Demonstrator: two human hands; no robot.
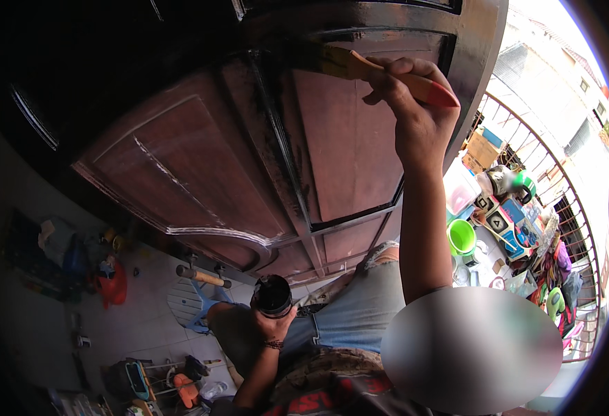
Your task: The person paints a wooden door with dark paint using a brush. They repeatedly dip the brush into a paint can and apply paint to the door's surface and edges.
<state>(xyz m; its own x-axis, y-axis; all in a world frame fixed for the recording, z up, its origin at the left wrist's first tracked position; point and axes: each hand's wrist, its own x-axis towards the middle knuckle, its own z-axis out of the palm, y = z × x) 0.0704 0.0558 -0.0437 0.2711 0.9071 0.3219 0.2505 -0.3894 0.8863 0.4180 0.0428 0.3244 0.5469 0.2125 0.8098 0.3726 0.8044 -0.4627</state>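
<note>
My right hand [419, 104] is raised and closed around the handle of a paintbrush [357, 65]. The brush has a wooden handle with a red end, and its dark bristles reach a blackened part of the wooden door [346, 139]. Glossy black covers the door's upper part and a strip between panels, while several panels are bare reddish brown. Whether the bristle tips touch the wood is lost in the dark. Low in front of my body, my left hand [276, 324] grips an open can of black paint [272, 294]. A beaded bracelet circles that wrist.
A door handle [204, 276] juts out low on the door. Beside my legs stands a blue plastic stool [195, 305]. Tools and a bag [131, 380] lie on the tiled floor. Right of the door, a green bucket [461, 237] and clutter sit by a metal railing [561, 163].
</note>
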